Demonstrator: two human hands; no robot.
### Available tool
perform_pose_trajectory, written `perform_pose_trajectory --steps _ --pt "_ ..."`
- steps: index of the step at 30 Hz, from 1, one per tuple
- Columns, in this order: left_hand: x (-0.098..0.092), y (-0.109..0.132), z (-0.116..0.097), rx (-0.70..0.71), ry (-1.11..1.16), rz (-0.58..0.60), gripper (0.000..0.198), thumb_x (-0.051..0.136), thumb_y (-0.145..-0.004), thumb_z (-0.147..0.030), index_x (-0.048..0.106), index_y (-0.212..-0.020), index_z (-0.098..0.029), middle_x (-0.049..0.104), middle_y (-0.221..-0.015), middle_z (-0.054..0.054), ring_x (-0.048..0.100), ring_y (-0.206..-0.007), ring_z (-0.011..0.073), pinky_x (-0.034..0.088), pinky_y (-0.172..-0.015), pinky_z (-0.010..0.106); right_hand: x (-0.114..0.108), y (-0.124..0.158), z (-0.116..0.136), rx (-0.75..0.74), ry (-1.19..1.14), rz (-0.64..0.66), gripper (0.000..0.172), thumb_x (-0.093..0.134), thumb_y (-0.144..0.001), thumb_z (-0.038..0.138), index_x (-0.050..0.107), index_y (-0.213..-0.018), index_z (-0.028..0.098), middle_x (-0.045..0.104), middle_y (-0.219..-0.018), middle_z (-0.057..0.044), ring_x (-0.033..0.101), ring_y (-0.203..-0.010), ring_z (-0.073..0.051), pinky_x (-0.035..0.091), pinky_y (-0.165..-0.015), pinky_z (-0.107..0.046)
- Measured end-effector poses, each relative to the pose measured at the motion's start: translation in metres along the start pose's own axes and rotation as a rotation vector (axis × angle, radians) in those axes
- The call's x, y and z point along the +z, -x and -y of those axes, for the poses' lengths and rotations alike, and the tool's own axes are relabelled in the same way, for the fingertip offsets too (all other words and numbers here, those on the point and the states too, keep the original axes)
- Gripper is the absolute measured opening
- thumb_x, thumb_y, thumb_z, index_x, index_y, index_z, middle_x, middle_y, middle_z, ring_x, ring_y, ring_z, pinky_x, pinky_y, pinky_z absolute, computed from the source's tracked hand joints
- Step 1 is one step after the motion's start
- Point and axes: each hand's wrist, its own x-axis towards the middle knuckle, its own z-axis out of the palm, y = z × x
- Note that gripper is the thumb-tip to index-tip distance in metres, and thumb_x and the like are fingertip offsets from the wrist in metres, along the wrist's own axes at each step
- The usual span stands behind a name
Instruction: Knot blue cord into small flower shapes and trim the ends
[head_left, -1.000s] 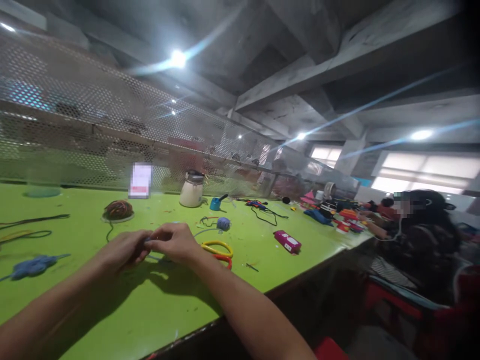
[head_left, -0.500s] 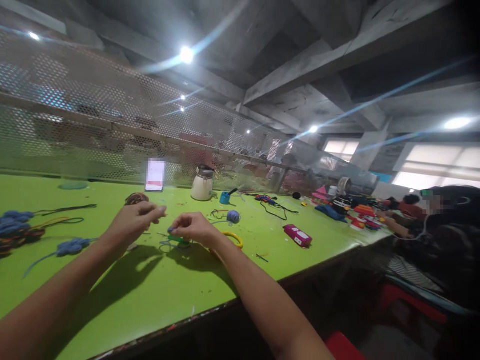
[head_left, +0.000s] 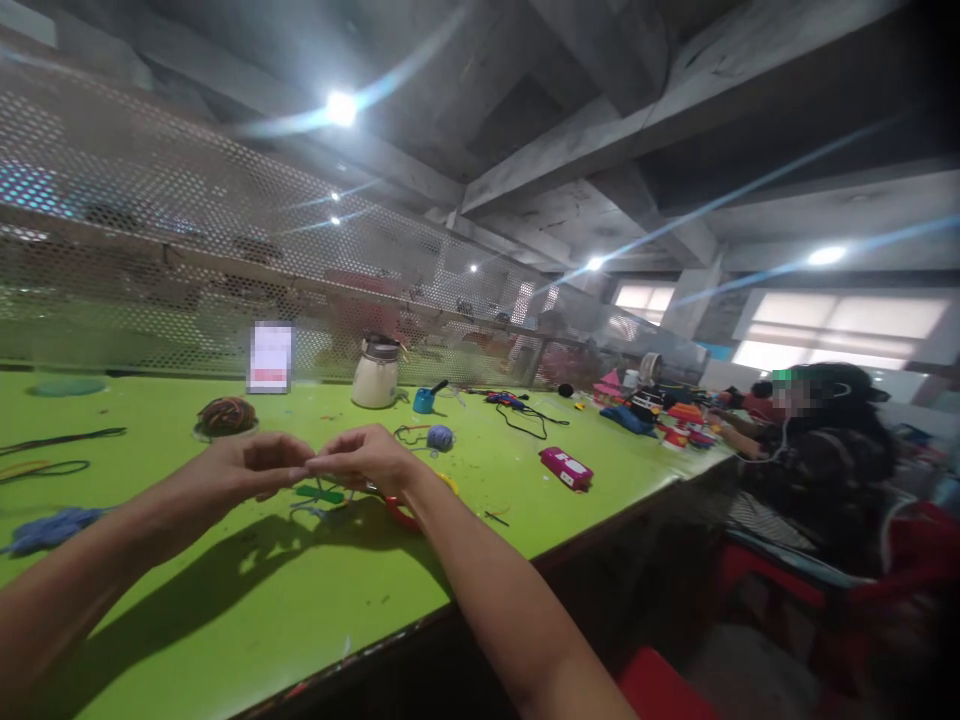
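My left hand (head_left: 262, 465) and my right hand (head_left: 371, 460) meet at the fingertips above the green table (head_left: 247, 630). My right thumb and forefinger are pinched on thin blue yarn (head_left: 318, 480), which hangs below them. The left fingers are closed in a pinch at the same spot; what lies between them is too small to make out. Just beneath is a slim green tool (head_left: 320, 494), its kind unclear, with loose blue strands around it. A red ring-shaped piece (head_left: 401, 513) shows under my right wrist, and a yellow ring (head_left: 450, 483) is partly hidden behind it.
A multicolour yarn ball (head_left: 226, 415), a phone (head_left: 270, 358), a cream jug (head_left: 376, 373), a blue pot (head_left: 424, 400) and a small blue yarn ball (head_left: 440, 437) stand behind. Blue knitted pieces (head_left: 56, 528) lie left, a magenta case (head_left: 566, 467) right. Another person (head_left: 817, 440) sits farther right.
My hands were apart and have come together, the left moving toward the right, until their fingertips touch. The view has turned to the right, and the red piece now shows.
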Motion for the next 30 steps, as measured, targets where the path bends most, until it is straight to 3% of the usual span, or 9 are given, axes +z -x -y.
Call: perform_pose_trajectory --steps 7,14,18,25,30 --pt "0.001 -0.005 0.004 0.053 0.157 0.019 0.024 0.072 -0.061 -0.033 0.062 -0.079 -0.02 0.055 -0.056 -0.004 0.036 -0.051 0.0102 0.023 -0.05 0.024 0.004 -0.008 -0.009 -0.022 -0.171 0.045 0.034 0.084 -0.052 0.033 0.06 -0.067 0.013 0.042 -0.044 0.009 0.029 -0.039 -0.003 0.018 -0.04 -0.02" --pt "-0.004 -0.004 0.004 -0.003 0.162 -0.023 0.022 0.072 -0.06 -0.026 0.063 -0.078 -0.019 0.062 -0.063 -0.001 0.045 -0.059 0.0132 0.03 -0.054 0.025 0.007 -0.01 -0.013 -0.026 -0.137 0.012 0.03 0.083 -0.054 0.029 0.063 -0.071 0.013 0.054 -0.052 0.004 0.04 -0.042 -0.005 0.027 -0.042 -0.021" --pt "-0.004 0.001 -0.005 0.0 0.135 -0.012 0.021 0.073 -0.064 -0.03 0.065 -0.08 -0.017 0.063 -0.071 0.001 0.048 -0.066 0.0137 0.034 -0.059 0.026 0.005 -0.014 -0.015 -0.026 -0.161 -0.014 0.032 0.083 -0.054 0.032 0.061 -0.069 0.014 0.048 -0.047 0.007 0.034 -0.041 -0.004 0.024 -0.041 -0.02" --pt "-0.002 0.004 -0.008 -0.057 0.369 0.043 0.018 0.077 -0.06 -0.023 0.067 -0.073 -0.016 0.064 -0.069 0.003 0.056 -0.07 0.0143 0.039 -0.065 0.026 0.003 -0.01 -0.012 -0.04 -0.205 0.026 0.032 0.083 -0.054 0.029 0.06 -0.068 0.013 0.046 -0.046 0.007 0.033 -0.041 -0.004 0.023 -0.041 -0.019" --pt "-0.003 0.006 -0.013 -0.085 0.435 0.04 0.021 0.075 -0.064 -0.019 0.07 -0.084 -0.018 0.067 -0.079 0.004 0.06 -0.079 0.0148 0.041 -0.068 0.025 0.004 -0.006 -0.007 -0.09 -0.165 -0.024 0.032 0.083 -0.054 0.028 0.059 -0.069 0.013 0.047 -0.047 0.007 0.033 -0.04 -0.003 0.023 -0.04 -0.019"
